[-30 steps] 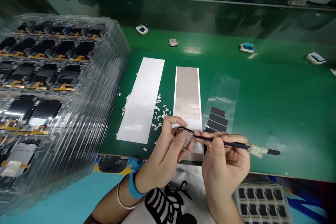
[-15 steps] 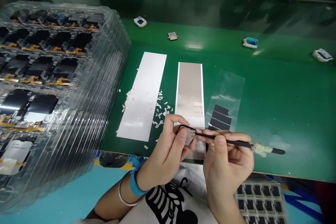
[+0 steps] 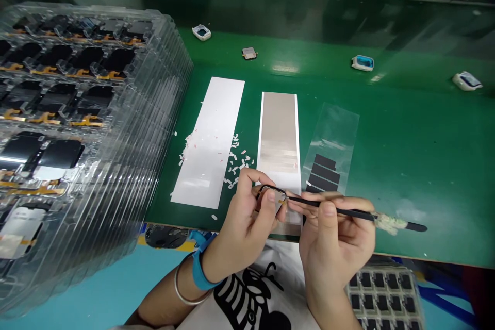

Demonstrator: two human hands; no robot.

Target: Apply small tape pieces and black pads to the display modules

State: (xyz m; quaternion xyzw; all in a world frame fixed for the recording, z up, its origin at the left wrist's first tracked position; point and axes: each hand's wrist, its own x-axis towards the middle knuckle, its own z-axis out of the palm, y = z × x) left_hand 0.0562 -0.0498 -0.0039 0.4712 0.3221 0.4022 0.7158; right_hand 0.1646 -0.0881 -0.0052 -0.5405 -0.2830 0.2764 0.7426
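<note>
In my left hand (image 3: 251,221) is a small smartwatch screen (image 3: 279,199), back side up, with a dark rim and a gold tab; thumb and fingers pinch its edges. My right hand (image 3: 336,237) holds black tweezers (image 3: 353,212) like a pen, pale wrapping (image 3: 391,223) near their rear end. The thin tip meets the screen's right edge, where fingers of both hands come close together. Whether the tip grips anything is too small to tell. Beneath the hands lies a beige-and-white strip sheet (image 3: 279,129). A clear film (image 3: 335,126) with black strips (image 3: 324,172) is just right of it.
Stacked clear trays (image 3: 162,87) of watch screens stand at left. A white sheet (image 3: 211,134) has small white scraps (image 3: 234,167) around it. Several watch pieces, including a white case (image 3: 362,63), line the bench's back. Another tray (image 3: 382,294) sits below the front edge.
The screen has tilted slightly in my left hand. My right hand and the tweezers have shifted a little to the right, the tip staying at the screen's edge.
</note>
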